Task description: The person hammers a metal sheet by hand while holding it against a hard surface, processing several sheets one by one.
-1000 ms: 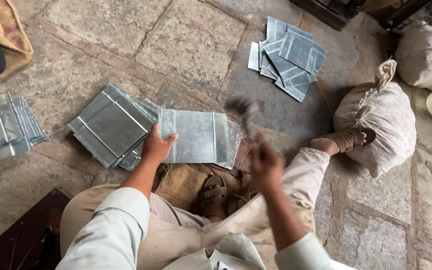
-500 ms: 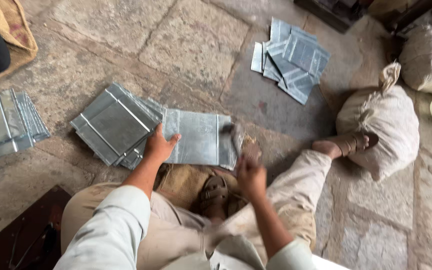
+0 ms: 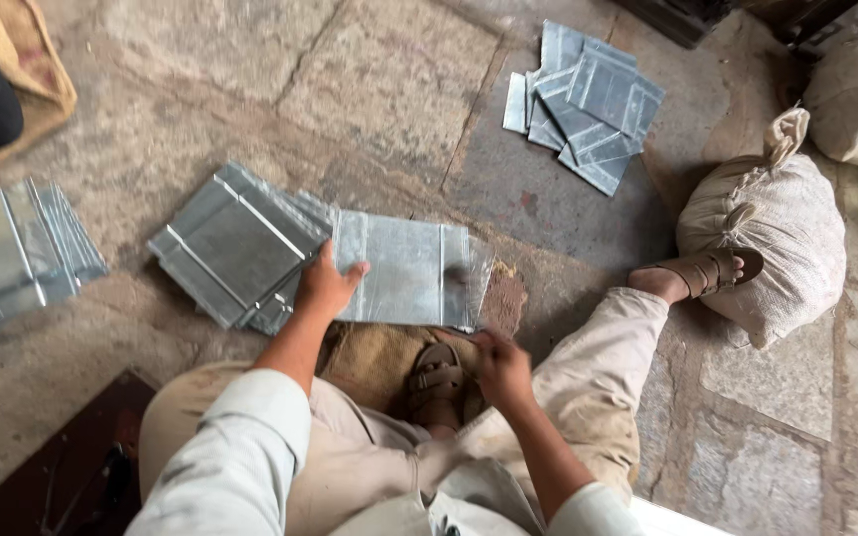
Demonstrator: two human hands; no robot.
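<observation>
Tied whitish sack [image 3: 777,233] far right by my outstretched foot, grey metal sheet [image 3: 404,268] flat on the floor ahead, my left hand [image 3: 325,288] spread pressing it, right hand [image 3: 501,369] clenched, blurry, can't tell around what

Floor-level sheet-metal workshop: worn stone floor [image 3: 389,69], stacks of cut metal sheets [image 3: 235,243] beside left grip [image 3: 325,288], more sheets [image 3: 588,99] beyond right grip [image 3: 501,369], tied sacks [image 3: 777,228] alongside.
</observation>
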